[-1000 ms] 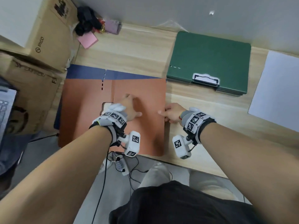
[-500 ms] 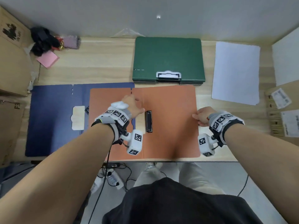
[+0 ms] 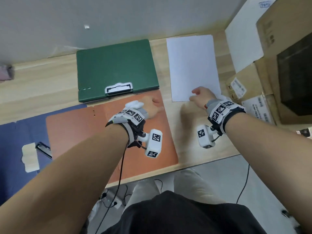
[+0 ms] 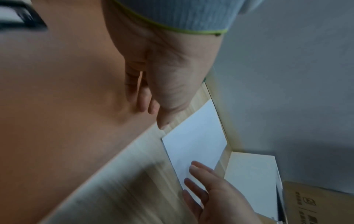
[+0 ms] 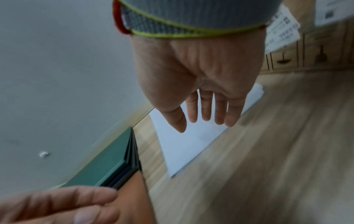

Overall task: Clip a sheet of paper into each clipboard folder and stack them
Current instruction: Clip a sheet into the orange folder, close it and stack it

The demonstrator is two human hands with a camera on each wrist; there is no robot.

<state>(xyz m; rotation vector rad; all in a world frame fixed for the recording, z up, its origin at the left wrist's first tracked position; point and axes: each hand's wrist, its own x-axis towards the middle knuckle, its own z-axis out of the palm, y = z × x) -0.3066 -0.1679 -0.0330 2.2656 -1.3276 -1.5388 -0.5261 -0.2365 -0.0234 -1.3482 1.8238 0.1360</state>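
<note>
- A blue folder (image 3: pixel 20 132) lay open at the far left of the wooden table (image 3: pixel 42 85), with a pale pad and a black metal clip (image 3: pixel 43 149) showing on its inner face.
- An orange folder (image 3: pixel 76 135) lay open and flat just right of it, its left edge overlapping the blue one and its far edge reaching the green stack.
- The left hand (image 3: pixel 150 107) rested on the far right corner of the orange folder, fingers straight and held together, pressing flat and gripping nothing; the left wrist view showed the same hand (image 4: pixel 164 84) with its fingertips down on the orange surface.
- A green folder (image 3: pixel 116 68) lay closed at the back of the table, topmost of a stack whose edges showed in the right wrist view (image 5: pixel 107 160), with a black clip (image 3: pixel 119 88) at its near edge.
- A white sheet of paper (image 3: pixel 190 65) lay flat on the table to the right of the green folder, apart from the orange one.
- The right hand (image 3: pixel 201 97) was over the near edge of that sheet, fingers spread loosely and straight, holding nothing; whether the fingertips touched the paper I could not tell.
- Cardboard boxes (image 3: pixel 270 73) stood at the far right, with a white board (image 3: pixel 243 34) leaning beside them.
</note>
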